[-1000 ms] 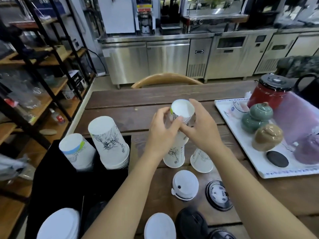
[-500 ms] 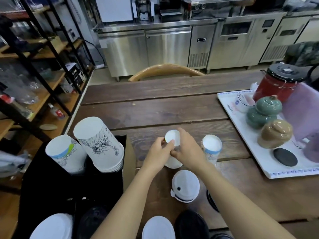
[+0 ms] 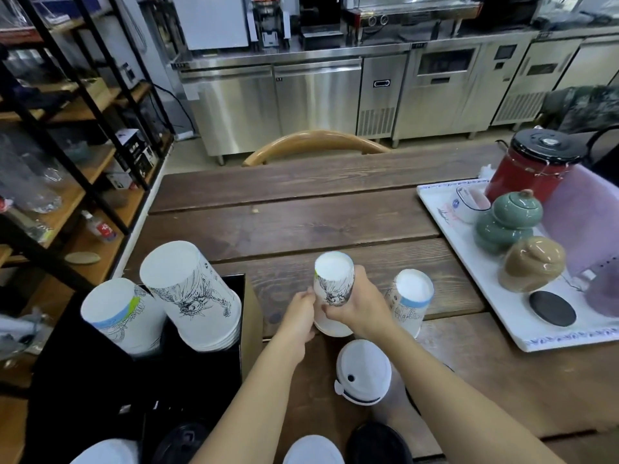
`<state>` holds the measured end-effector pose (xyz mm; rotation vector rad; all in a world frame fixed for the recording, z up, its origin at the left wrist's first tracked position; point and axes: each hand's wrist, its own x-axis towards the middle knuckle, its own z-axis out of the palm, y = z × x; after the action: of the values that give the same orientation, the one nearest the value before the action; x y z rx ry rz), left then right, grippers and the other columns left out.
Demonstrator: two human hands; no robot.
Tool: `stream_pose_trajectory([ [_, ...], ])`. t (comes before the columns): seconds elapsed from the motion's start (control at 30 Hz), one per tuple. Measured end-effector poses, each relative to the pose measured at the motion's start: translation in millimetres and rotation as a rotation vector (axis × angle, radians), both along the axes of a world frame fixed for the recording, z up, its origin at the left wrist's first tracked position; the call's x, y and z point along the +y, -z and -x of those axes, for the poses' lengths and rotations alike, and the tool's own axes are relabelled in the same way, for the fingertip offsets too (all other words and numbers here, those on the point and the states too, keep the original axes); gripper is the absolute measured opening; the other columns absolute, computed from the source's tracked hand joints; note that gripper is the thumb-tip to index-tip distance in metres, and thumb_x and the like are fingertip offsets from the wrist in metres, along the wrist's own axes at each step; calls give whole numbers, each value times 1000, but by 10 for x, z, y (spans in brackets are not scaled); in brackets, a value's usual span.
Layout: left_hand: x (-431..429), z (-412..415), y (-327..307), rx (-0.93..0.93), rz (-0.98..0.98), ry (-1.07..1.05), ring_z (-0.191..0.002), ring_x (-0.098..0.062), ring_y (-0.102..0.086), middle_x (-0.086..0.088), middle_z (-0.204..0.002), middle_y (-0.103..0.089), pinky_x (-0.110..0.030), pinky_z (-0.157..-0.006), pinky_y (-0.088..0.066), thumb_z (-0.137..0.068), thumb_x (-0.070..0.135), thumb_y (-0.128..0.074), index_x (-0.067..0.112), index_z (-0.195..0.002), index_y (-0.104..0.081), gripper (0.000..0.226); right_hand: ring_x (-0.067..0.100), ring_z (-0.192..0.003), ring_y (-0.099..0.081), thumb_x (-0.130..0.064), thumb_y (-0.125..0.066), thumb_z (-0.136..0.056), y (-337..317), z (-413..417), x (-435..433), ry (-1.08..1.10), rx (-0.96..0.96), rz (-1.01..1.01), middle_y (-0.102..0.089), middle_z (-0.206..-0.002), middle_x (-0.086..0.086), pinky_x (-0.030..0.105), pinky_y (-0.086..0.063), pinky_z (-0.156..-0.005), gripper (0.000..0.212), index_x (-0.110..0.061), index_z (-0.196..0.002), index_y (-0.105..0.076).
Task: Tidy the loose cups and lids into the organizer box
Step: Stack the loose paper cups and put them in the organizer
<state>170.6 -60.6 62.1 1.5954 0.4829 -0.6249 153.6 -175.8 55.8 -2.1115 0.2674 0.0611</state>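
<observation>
From the head camera, both hands close around an upside-down paper cup (image 3: 333, 289) on the table (image 3: 301, 226), probably so it can be lifted over to the stacks in the black box (image 3: 246, 316) on the left. The left hand (image 3: 299, 314) cups its near side, the right hand (image 3: 360, 308) wraps its body, and a second cup (image 3: 410, 298) and a white lid (image 3: 363, 371) wait nearby.

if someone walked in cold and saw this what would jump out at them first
Probably the two hands at the centre of the wooden table: the left hand and right hand together grip an upside-down illustrated paper cup. Next, the two tall stacks of inverted cups leaning out of the black organizer box at lower left. On the right, a white tray carries a red pot and ceramic jars.
</observation>
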Motion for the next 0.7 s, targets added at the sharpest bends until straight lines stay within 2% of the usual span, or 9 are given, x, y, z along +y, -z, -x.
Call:
stream_pose_trajectory([
  [0.03,-3,-5,-51,-54,9,-26,-107,-19,-56,-2,-116,-60,-32,-84,-46,-99,33,-34,19,-119,-52,31,19,-98,-56,-25,-77,-65,-76,-9,13,2,-40,-8,-58,-105,1,30,-42,-74,57,-21,-106,-38],
  [0.1,-3,-27,-178,-184,6,-73,-107,-20,-57,-3,-114,-63,-37,-94,-47,-98,34,-36,22,-103,-57,25,15,-97,-56,-26,-77,-64,-293,-7,40,6,-137,-17,-57,-104,-2,27,-41,-72,55,-27,-101,-36],
  [0.2,-38,-19,-496,-324,26,-91,-109,-25,-60,-6,-108,-67,-46,-100,-45,-96,37,-38,28,-83,-58,25,-4,-85,-54,-23,-79,-63,-693,27,8,6,-312,-15,-56,-91,-13,12,-40,-64,49,-39,-84,-38],
  [0.27,-113,0,-722,-416,66,-57,-104,-24,-62,-6,-106,-68,-45,-93,-48,-96,40,-39,25,-85,-60,28,-9,-83,-54,-22,-80,-61,-916,55,-103,21,-415,-3,-54,-86,-16,11,-41,-67,49,-44,-78,-39],
  [0.37,-302,50,-987,-519,158,2,-95,-16,-61,-2,-102,-69,-34,-77,-46,-96,40,-40,18,-95,-61,31,4,-96,-56,-26,-79,-58,-1174,136,-318,57,-539,-2,-54,-94,-16,20,-45,-79,54,-47,-87,-38],
  [0.47,-532,89,-1083,-571,188,64,-95,-16,-60,-4,-103,-69,-36,-85,-46,-94,38,-45,20,-87,-61,25,-11,-85,-53,-19,-80,-60,-1248,209,-561,100,-592,14,-50,-91,-21,8,-41,-75,55,-41,-88,-37],
  [0.53,-669,126,-1067,-569,192,111,-92,-17,-59,-5,-99,-68,-36,-86,-46,-94,35,-47,21,-82,-61,22,-2,-88,-56,-28,-77,-58,-1168,259,-733,124,-578,2,-54,-92,-12,16,-46,-80,53,-36,-93,-38],
  [0.6,-759,174,-1003,-540,209,144,-86,-15,-58,-5,-95,-66,-32,-79,-46,-95,30,-47,16,-88,-61,22,8,-96,-60,-28,-77,-58,-1064,333,-845,126,-548,-14,-59,-96,0,30,-50,-84,54,-27,-98,-41],
  [0.7,-851,228,-836,-477,230,179,-82,-15,-58,-5,-92,-65,-32,-76,-46,-96,27,-47,14,-89,-61,21,-9,-84,-58,-3,-78,-63,-848,424,-941,99,-500,-1,-56,-83,-8,14,-48,-75,48,-31,-84,-45],
])
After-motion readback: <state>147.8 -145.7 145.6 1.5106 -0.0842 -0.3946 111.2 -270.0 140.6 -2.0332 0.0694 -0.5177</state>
